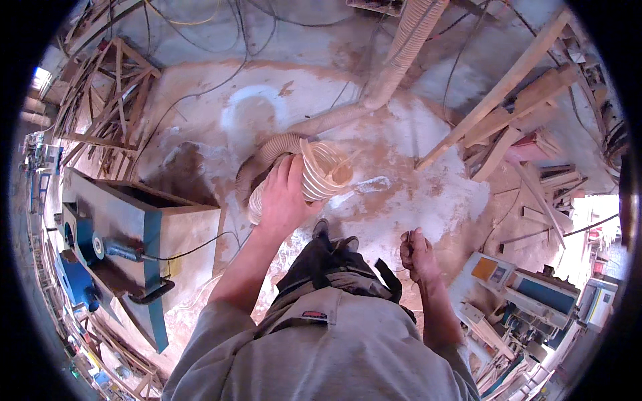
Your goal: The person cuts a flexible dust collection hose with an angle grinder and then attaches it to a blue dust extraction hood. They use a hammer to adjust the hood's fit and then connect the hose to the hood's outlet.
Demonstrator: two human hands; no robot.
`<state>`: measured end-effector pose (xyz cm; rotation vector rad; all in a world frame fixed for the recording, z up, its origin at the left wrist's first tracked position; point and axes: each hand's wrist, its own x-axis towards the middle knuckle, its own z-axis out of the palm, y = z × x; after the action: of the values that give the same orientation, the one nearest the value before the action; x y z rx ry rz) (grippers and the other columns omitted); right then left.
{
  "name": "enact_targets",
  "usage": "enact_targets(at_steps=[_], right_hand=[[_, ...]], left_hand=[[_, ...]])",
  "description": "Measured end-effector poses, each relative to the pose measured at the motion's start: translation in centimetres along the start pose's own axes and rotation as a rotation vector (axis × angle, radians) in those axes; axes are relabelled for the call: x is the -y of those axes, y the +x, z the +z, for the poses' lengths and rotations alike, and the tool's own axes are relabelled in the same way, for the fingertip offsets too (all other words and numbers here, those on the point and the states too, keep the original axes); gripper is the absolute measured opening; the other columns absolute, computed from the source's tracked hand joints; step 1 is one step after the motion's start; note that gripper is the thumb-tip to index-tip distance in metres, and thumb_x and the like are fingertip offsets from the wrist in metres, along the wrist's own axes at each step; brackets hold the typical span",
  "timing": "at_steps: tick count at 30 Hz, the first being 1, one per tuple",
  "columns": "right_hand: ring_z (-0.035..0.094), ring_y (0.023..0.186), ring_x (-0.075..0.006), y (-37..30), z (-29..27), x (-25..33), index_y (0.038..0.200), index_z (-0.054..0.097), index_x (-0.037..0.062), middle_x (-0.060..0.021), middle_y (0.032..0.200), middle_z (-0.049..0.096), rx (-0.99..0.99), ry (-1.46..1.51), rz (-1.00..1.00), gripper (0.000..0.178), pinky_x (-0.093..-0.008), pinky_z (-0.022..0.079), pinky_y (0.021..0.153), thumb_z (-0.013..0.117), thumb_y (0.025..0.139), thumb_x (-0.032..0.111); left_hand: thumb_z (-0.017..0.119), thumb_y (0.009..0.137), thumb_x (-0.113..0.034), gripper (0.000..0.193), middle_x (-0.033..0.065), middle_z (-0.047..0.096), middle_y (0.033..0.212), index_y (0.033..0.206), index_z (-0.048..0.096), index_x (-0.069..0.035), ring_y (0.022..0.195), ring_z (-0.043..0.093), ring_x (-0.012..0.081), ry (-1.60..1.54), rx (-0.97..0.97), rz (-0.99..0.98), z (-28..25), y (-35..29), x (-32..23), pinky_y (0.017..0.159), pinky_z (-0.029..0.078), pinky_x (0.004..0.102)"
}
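First, at left: teal-edged box, well apart from the hose. Left hand clamped round the ribbed hose, held above the floor, its end to the hand's right. Judgement: even pressure across several ribs should keep the end round; hard squeezing may flatten it. Right hand: fingers curled together, off the hose; contents, if any, cannot be told.

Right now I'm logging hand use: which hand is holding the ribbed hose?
The left hand, closed over the ribbed hose; the right hand is apart from it, lower in the view and further right.
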<state>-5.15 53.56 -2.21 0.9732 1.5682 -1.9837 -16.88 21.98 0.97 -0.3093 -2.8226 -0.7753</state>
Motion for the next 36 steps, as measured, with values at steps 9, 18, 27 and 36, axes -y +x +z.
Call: enact_targets(at_steps=[9,18,27,36], right_hand=[[0.042,0.044,-0.0170,0.2,-3.9,-1.4,0.059,0.052,0.0067,-0.0058,0.053,0.048,-0.177,0.085,-0.078,0.064,-0.0329,0.031,0.043,0.042,0.099,0.056],[0.041,0.040,-0.0216,3.9,-11.6,-0.9,0.051,0.045,0.0084,-0.0085,0.047,0.044,-0.617,0.171,-0.113,0.065,-0.0373,0.033,0.042,0.042,0.096,0.054],[0.023,0.046,-0.0099,9.2,-25.8,1.2,0.108,0.055,0.0094,0.0038,0.059,0.031,-0.349,0.393,0.069,0.058,-0.0282,0.020,0.043,0.033,0.098,0.062],[0.033,0.058,-0.0111,11.5,-35.7,11.8,0.113,0.055,0.0134,0.0023,0.072,0.041,-0.064,0.587,-0.126,0.042,-0.0264,0.027,0.051,0.040,0.102,0.051]], left_hand=[[0.087,0.058,-0.032,0.096,0.0231,0.052,0.131,0.136,0.041,0.000,0.122,0.049,0.0411,-0.068,0.112,-0.094,1.9,0.1,-0.3,0.101,0.042,0.0493],[0.085,0.059,-0.027,0.097,0.0262,0.051,0.129,0.139,0.038,0.002,0.121,0.049,0.0444,-0.032,0.114,-0.210,3.7,0.5,-2.5,0.103,0.042,0.0500],[0.083,0.061,-0.019,0.098,0.0253,0.048,0.138,0.144,0.034,0.003,0.129,0.046,0.0422,-0.041,-0.023,-0.199,7.5,2.8,-5.4,0.106,0.039,0.0470],[0.079,0.071,-0.016,0.094,0.0262,0.040,0.143,0.147,0.028,0.005,0.133,0.044,0.0390,-0.239,-0.114,-0.181,10.5,6.9,-10.9,0.111,0.036,0.0430]])
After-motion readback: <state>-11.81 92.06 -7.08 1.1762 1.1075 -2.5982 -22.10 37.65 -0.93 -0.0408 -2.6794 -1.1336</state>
